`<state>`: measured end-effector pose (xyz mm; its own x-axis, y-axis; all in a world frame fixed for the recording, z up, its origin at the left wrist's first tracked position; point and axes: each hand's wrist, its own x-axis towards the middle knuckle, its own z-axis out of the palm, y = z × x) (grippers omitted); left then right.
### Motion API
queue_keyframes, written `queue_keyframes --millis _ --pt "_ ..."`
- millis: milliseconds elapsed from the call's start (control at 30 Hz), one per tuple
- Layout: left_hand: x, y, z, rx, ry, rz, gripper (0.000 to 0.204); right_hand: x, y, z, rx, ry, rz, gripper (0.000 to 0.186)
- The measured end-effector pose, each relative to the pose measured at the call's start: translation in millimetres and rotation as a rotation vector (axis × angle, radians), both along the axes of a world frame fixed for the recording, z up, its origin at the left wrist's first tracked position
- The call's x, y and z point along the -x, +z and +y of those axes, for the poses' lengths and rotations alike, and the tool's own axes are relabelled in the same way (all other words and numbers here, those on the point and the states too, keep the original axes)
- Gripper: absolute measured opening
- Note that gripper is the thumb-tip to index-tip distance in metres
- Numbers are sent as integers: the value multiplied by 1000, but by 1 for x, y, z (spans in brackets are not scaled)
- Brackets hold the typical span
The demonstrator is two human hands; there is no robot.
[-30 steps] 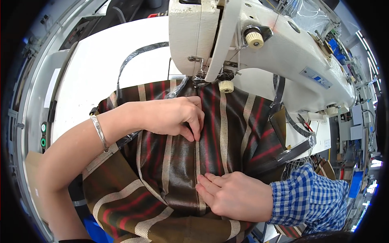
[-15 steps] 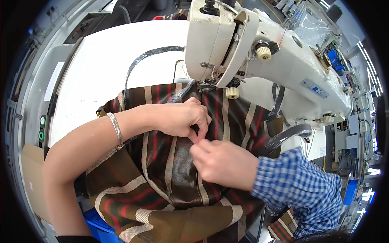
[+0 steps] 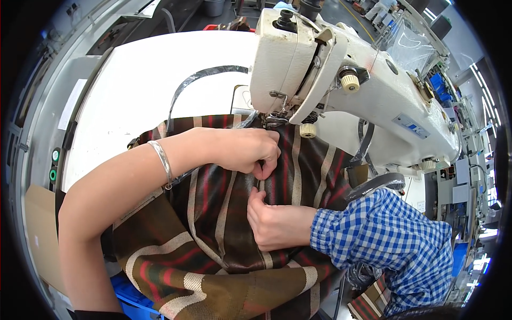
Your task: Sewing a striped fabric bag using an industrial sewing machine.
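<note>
Two hands work a brown striped fabric (image 3: 213,213) spread on the white counter (image 3: 144,80) under the white sewing machine (image 3: 330,74). The left hand (image 3: 242,152) pinches a fold of it just before the needle. The right hand (image 3: 274,224), in a blue checked sleeve (image 3: 384,245), lies curled just below, fingers pressing the same fold.

White worktable (image 3: 144,90), grey floor (image 3: 352,13) beyond, cluttered workstations (image 3: 458,160) at right, bright even light
</note>
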<state>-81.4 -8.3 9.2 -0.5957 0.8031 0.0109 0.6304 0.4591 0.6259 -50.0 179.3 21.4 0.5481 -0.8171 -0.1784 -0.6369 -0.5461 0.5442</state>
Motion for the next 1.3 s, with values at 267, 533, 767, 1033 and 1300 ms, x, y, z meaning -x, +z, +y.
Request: queue_keyframes --millis 267,533,767,1033,1300 --pt "-11 -2 -1 136 17 19 13 9 1 -3 2 47 -96 29" --pt "-7 -2 1 118 0 18 14 -11 4 0 24 -101 99 27" --pt "-10 10 5 282 24 12 10 -3 0 2 56 -203 -180 31" --pt "-97 -10 25 373 402 450 32 -11 -14 12 14 -576 -525 37" --pt "-133 -12 9 333 450 331 56 -20 -6 39 -56 -852 -1069 56"
